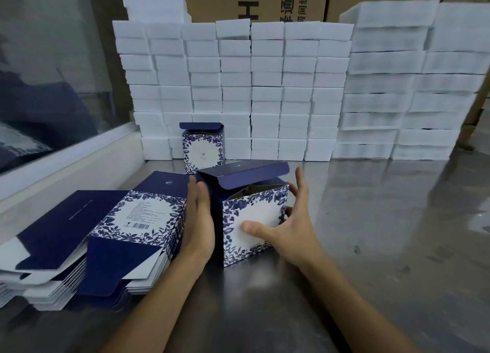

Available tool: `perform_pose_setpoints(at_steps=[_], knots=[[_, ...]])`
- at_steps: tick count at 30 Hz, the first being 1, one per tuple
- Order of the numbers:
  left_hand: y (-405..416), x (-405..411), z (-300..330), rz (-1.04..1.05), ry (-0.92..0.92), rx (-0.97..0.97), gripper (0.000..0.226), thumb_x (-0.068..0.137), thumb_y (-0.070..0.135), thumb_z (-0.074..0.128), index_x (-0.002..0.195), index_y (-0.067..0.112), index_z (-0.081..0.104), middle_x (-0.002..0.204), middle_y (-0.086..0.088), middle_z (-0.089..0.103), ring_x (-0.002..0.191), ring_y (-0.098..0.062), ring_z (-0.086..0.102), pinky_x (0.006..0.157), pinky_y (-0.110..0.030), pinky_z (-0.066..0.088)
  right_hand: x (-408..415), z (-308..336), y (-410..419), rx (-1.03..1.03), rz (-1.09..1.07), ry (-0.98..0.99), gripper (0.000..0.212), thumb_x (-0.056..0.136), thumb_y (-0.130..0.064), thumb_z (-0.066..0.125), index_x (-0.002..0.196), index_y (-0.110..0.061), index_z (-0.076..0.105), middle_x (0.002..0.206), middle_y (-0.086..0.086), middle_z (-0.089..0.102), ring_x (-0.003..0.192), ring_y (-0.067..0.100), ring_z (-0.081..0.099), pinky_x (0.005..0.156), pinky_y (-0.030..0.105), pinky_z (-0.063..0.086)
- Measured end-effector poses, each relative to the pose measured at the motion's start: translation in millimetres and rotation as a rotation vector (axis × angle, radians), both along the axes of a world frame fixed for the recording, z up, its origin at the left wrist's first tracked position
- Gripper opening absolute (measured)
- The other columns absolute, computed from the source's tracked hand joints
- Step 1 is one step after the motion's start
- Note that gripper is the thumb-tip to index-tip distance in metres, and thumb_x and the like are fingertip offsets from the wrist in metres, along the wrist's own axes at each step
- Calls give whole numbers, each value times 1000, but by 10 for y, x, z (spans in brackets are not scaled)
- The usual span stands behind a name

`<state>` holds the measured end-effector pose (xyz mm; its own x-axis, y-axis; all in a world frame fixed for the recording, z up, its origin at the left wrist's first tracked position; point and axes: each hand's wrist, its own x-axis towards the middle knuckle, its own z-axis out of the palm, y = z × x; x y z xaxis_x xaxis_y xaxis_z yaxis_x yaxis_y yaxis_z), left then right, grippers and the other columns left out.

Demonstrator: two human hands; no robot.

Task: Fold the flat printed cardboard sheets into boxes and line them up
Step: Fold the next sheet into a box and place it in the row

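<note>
A folded blue-and-white floral box (249,220) stands on the steel table (371,233) in front of me, its navy lid flap raised. My left hand (200,220) lies flat against the box's dark left side, fingers straight. My right hand (289,225) spans the front right corner, thumb on the white front panel and fingers spread past the right side. A second folded box (202,147) stands farther back with its lid flap up. A thick stack of flat printed sheets (106,241) lies at the left.
A wall of stacked white foam blocks (238,87) runs across the back of the table, with taller stacks at the right. Brown cartons (265,0) stand behind them. A glass pane with a white ledge (66,162) borders the left side.
</note>
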<state>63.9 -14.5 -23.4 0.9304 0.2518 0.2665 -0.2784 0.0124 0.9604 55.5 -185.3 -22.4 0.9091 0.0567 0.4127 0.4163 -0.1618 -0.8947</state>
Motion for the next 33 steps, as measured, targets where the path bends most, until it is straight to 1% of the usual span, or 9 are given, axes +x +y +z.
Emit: perform_pose_setpoints(at_steps=[3, 6, 8, 12, 15, 22, 27, 30, 33], knots=[[-44, -38, 39, -29, -99, 24, 96, 69, 95, 32, 151, 44, 26, 157, 14, 32, 144, -9, 29, 119, -47, 22, -44, 57, 41, -4, -12, -112, 135, 41, -71, 87, 140, -68, -4, 155, -17, 22, 143, 0, 30, 112, 18, 32], [-89, -109, 86, 7, -235, 44, 84, 76, 88, 33, 150, 48, 24, 157, 20, 28, 143, 2, 26, 119, -39, 22, -76, 119, 49, 3, -38, -171, 127, 48, -76, 82, 143, -66, -1, 148, -20, 29, 135, -17, 28, 98, -3, 28], [-105, -143, 108, 11, -314, 80, 75, 82, 83, 33, 148, 47, 26, 155, 24, 29, 143, 3, 25, 117, -33, 24, -95, 145, 48, -6, -60, -200, 113, 54, -77, 78, 142, -69, 7, 142, -28, 30, 130, -18, 33, 94, -4, 30], [-126, -181, 144, 15, -360, 72, 60, 85, 80, 32, 138, 51, 39, 150, 19, 40, 142, -4, 33, 118, -45, 27, -115, 176, 52, 49, -91, -222, 67, 72, -72, 64, 132, -57, 38, 134, -23, 43, 116, -2, 53, 89, 13, 48], [-121, -198, 163, -13, -357, 41, 63, 83, 83, 33, 133, 49, 48, 145, 9, 49, 138, -14, 41, 115, -50, 31, -132, 200, 50, 136, -54, -164, 53, 75, -73, 56, 121, -48, 46, 116, -9, 56, 102, 8, 62, 78, 19, 50], [-127, -222, 159, 105, -462, 265, 32, 97, 47, 34, 118, 36, 55, 138, 16, 50, 134, -6, 42, 106, -20, 35, -118, 197, 36, 149, -40, -166, 40, 75, -58, 60, 106, -35, 52, 113, 0, 58, 86, 12, 57, 72, 21, 45], [-134, -230, 105, 178, -510, 471, 34, 98, 37, 39, 112, 16, 62, 137, 6, 53, 132, -8, 45, 105, -30, 40, -86, 178, 41, 51, -177, -238, 30, 80, -54, 61, 99, -31, 58, 113, -3, 54, 101, 0, 57, 76, 9, 45], [-139, -226, 104, 209, -547, 570, 29, 101, 28, 46, 113, 10, 65, 134, -2, 58, 131, -15, 49, 104, -38, 44, -58, 161, 38, -77, -250, -337, 26, 89, -47, 62, 103, -25, 66, 122, -2, 49, 116, -2, 52, 90, 16, 46], [-167, -230, 97, 254, -570, 680, 28, 97, 17, 52, 118, 5, 66, 133, -6, 59, 127, -18, 53, 106, -28, 42, -67, 141, 77, -263, -399, -518, 29, 94, -41, 58, 107, -20, 74, 129, 7, 53, 121, 18, 52, 96, 35, 48]])
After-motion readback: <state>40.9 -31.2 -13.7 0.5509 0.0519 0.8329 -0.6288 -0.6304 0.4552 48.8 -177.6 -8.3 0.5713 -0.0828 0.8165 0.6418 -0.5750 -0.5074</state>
